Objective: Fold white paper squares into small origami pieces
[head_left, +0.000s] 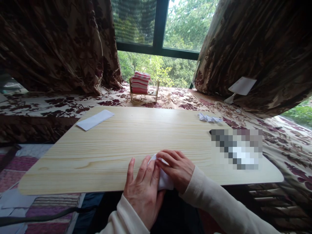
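Near the front edge of the table, a white piece of folded paper (165,182) lies beneath both hands, which cover much of it. My left hand (142,191) rests on its left side with fingers stretched out and slightly spread, the fingertips pressing on the paper. From the right, my right hand (177,169) bends over the paper's far end, thumb and fingers closed at its top corner. The exact fold under the fingers is hidden.
A stack of white paper strips (96,120) lies at the table's far left. Small folded paper pieces (209,118) sit at the far right, beyond a pixelated object (235,149). Behind the table (73,162), striped cloths (140,83) rest on a small wooden rack; a white lamp (242,85) stands right.
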A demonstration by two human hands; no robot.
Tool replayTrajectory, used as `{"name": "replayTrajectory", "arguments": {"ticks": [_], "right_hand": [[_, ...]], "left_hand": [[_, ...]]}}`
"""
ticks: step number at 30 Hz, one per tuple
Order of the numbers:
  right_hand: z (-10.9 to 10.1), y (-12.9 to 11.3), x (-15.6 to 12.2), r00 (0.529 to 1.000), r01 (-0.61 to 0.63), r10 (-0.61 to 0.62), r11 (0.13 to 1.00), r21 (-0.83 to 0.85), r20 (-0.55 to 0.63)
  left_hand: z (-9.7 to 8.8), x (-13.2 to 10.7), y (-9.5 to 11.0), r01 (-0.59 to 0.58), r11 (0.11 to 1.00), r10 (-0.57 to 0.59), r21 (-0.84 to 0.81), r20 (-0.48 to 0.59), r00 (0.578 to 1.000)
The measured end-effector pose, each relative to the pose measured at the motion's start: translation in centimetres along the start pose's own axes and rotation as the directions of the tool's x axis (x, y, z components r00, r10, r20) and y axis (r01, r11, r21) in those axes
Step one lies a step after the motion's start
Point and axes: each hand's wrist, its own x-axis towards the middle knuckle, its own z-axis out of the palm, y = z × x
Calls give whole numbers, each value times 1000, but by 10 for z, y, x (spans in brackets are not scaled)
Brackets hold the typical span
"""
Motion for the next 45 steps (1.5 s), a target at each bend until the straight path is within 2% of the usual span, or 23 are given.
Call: {"name": "replayTrajectory", "arguments": {"ticks": [9, 16, 20, 25, 27, 32, 38, 45], "right_hand": [[4, 2, -4, 998, -54, 55, 997, 45, -12], [2, -2, -2, 993, -83, 88, 995, 54, -78], [-5, -5, 2, 982, -179, 185, 976, 125, -33], [-6, -7, 8, 918, -383, 395, 908, 170, -43], [-4, -7, 10, 902, -420, 430, 893, 160, -32], [0, -4, 13, 882, -471, 465, 875, 110, 79], [-2, -5, 12, 909, -413, 413, 911, -9, 48], [0, -5, 7, 969, -243, 240, 968, -65, -59]], "left_hand": [[0, 1, 1, -8, 1000, 8, -4, 10, 1000], [3, -2, 1, 5, 1000, -5, 2, 4, 1000], [3, -3, 2, 10, 1000, -10, 0, 10, 1000], [2, -1, 1, -3, 1000, 3, -2, -6, 1000], [3, -1, 1, -5, 1000, 5, -3, -9, 1000], [3, 0, 1, -4, 1000, 4, 5, -7, 1000], [2, 2, 1, -26, 999, 26, 25, -4, 1000], [2, 3, 1, -40, 998, 41, 52, -6, 999]]}}
